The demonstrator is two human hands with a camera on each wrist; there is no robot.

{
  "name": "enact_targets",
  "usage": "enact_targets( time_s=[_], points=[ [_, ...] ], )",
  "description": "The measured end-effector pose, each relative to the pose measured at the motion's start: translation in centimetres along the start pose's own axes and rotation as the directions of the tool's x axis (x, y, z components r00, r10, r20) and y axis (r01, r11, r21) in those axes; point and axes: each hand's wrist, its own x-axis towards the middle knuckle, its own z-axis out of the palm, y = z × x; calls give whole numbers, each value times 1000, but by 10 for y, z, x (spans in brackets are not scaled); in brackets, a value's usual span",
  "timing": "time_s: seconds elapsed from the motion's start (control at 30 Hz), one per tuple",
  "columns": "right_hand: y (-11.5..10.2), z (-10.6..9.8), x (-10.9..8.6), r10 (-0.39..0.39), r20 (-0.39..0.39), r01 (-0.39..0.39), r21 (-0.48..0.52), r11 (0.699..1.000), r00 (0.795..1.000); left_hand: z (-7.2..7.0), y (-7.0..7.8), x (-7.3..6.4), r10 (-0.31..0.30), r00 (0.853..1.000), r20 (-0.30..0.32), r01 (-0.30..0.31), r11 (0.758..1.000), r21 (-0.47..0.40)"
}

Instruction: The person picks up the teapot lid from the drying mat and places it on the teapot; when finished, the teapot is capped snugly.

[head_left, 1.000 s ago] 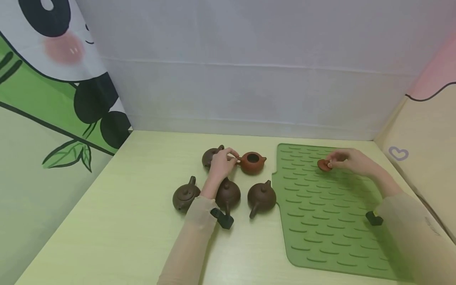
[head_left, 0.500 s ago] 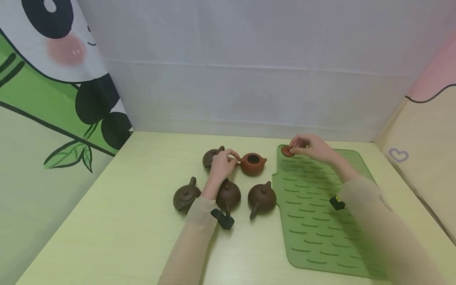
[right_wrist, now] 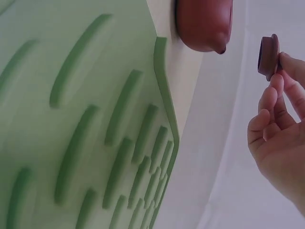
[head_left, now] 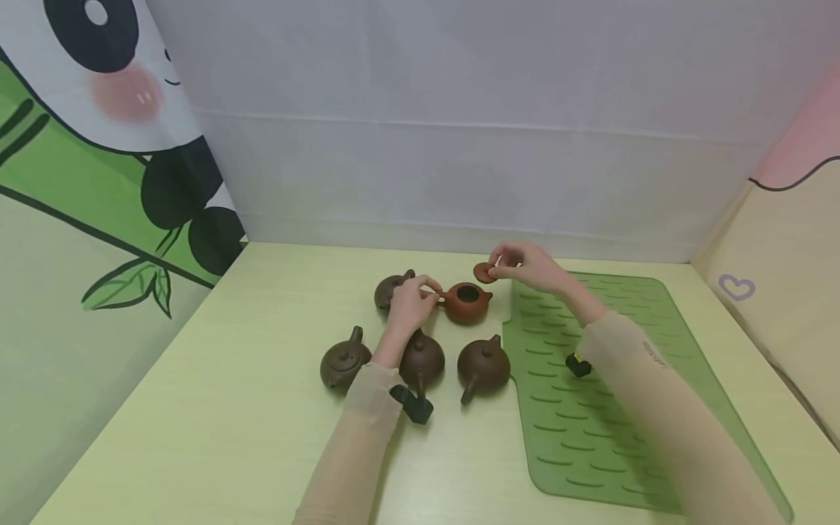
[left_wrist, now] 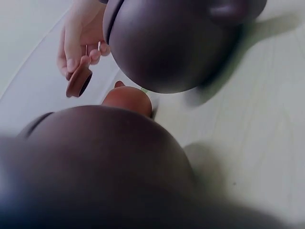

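Observation:
A reddish-brown teapot [head_left: 467, 305] stands without its lid on the table, its round opening facing up. With thumb and fingers, my left hand [head_left: 410, 302] pinches the handle of this teapot at its left side. My right hand [head_left: 530, 267] holds a small reddish teapot lid [head_left: 485, 273] by its knob, raised above and slightly right of the opening. In the right wrist view the lid [right_wrist: 269, 57] is tilted on edge between thumb and fingers, apart from the teapot [right_wrist: 204, 24].
Several dark brown teapots stand close around my left arm: one behind the hand [head_left: 389, 292], one at the left [head_left: 344, 363], one beside the wrist [head_left: 423, 359] and one at the right [head_left: 483, 364]. A green ridged mat [head_left: 558, 437] covers the right side.
My right hand has carried the lid leftward from over the green mat to just above the reddish teapot. The left hand has stayed on the handle.

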Motion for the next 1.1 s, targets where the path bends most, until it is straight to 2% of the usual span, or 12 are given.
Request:
enact_targets(
  time_s=[0.43, 0.83, 1.1],
  points=[
    [-1, 24, 8, -34, 26, 33, 29, 999, 999, 2, -1, 1, -3, 1000, 8, 4, 999, -33],
    [-2, 33, 8, -13, 83, 11, 21, 1000, 996, 2, -4, 3, -3, 1000, 5, 4, 999, -36],
    [1, 38, 10, -38, 117, 39, -5, 999, 992, 2, -4, 3, -4, 1000, 11, 5, 999, -36]
  ],
)
